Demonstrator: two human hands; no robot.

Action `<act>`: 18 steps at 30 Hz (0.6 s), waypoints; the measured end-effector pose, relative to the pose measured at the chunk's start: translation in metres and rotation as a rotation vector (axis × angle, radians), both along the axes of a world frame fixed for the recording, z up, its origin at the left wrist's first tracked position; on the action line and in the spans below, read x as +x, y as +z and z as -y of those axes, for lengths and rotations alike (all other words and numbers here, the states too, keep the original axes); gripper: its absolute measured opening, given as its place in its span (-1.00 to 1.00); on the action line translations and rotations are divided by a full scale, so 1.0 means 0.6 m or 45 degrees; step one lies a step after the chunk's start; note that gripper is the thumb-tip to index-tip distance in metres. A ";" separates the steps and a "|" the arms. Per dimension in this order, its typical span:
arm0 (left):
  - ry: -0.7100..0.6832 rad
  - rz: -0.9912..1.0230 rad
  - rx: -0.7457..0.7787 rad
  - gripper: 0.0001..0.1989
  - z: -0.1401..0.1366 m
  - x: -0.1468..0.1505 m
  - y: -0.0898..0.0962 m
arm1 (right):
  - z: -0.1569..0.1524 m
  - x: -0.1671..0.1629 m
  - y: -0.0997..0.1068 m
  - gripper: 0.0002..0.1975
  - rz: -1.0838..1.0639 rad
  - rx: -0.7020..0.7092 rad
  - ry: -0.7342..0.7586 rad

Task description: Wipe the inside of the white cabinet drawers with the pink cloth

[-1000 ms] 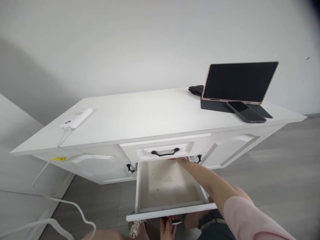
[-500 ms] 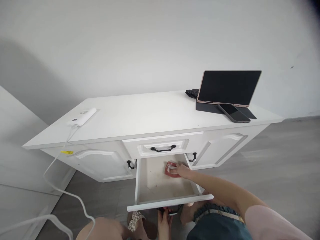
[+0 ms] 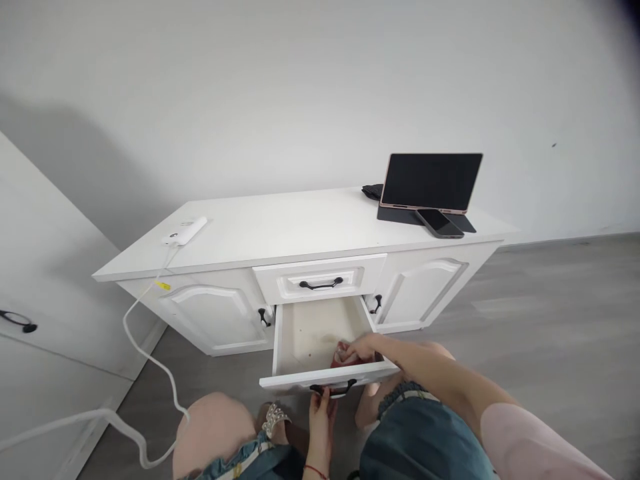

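Note:
The lower drawer point(image 3: 300, 347) of a white cabinet is pulled out, with a few dark specks on its pale bottom. Inside it, near the front right corner, my right hand point(image 3: 362, 347) presses a red cloth point(image 3: 340, 361) with whitish parts against the bottom. The drawer front hides part of the cloth. Below, my left hand point(image 3: 321, 415) has its fingers around the black handle point(image 3: 346, 387) of that drawer. Just above, the upper drawer point(image 3: 320, 275) is closed.
On the white cabinet top point(image 3: 280, 227) stand a tablet point(image 3: 433, 181), a phone point(image 3: 440, 223) and a black item point(image 3: 373, 192) at the right. A white power strip point(image 3: 187, 232) lies at the left, its cable point(image 3: 150, 357) hanging to the floor. Cabinet doors flank the drawers.
My right hand has brought the red cloth from the drawer's right middle toward its front corner. My left hand stays at the handle. The camera view has shifted, so the cabinet appears smaller.

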State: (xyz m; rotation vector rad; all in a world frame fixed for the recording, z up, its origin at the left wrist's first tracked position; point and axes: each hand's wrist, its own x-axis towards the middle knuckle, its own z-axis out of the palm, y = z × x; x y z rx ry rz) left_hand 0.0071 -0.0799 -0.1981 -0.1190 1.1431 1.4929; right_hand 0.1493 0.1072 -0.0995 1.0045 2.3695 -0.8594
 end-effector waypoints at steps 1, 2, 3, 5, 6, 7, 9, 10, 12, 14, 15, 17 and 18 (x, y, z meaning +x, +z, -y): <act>0.012 -0.002 0.014 -0.75 0.002 0.000 0.003 | -0.003 0.001 0.014 -0.27 0.003 -0.027 0.020; 0.021 -0.008 0.031 -0.73 0.004 0.001 0.006 | -0.004 0.004 0.030 -0.20 -0.005 -0.044 0.035; 0.029 -0.015 0.045 -0.72 0.005 0.001 0.010 | -0.003 0.010 0.049 -0.16 -0.044 -0.027 0.037; 0.042 -0.011 0.062 -0.73 0.007 0.003 0.016 | 0.011 0.032 0.092 -0.16 -0.183 0.075 0.016; 0.049 -0.003 0.067 -0.74 0.008 0.004 0.019 | 0.025 0.047 0.114 -0.20 -0.277 0.158 -0.006; 0.053 0.011 0.073 -0.75 0.008 0.004 0.023 | 0.044 0.064 0.133 -0.24 -0.352 0.238 -0.039; 0.058 0.047 0.075 -0.79 0.008 0.003 0.030 | 0.093 0.098 0.160 -0.28 -0.416 0.356 -0.143; 0.059 0.061 0.070 -0.80 0.009 0.002 0.034 | 0.120 0.112 0.164 -0.26 -0.397 0.418 -0.240; 0.056 0.093 0.045 -0.83 0.010 -0.001 0.040 | 0.173 0.130 0.152 -0.23 -0.277 0.529 -0.456; 0.053 0.132 0.019 -0.82 0.012 -0.004 0.044 | 0.215 0.129 0.117 -0.21 -0.135 0.632 -0.673; 0.055 0.152 0.016 -0.80 0.014 -0.005 0.045 | 0.231 0.121 0.096 -0.22 -0.080 0.702 -0.757; 0.065 0.188 0.021 -0.77 0.018 -0.007 0.045 | 0.253 0.090 0.058 -0.29 -0.027 0.897 -0.851; 0.069 0.195 0.021 -0.75 0.020 -0.007 0.044 | 0.261 0.069 0.044 -0.32 -0.033 1.000 -0.855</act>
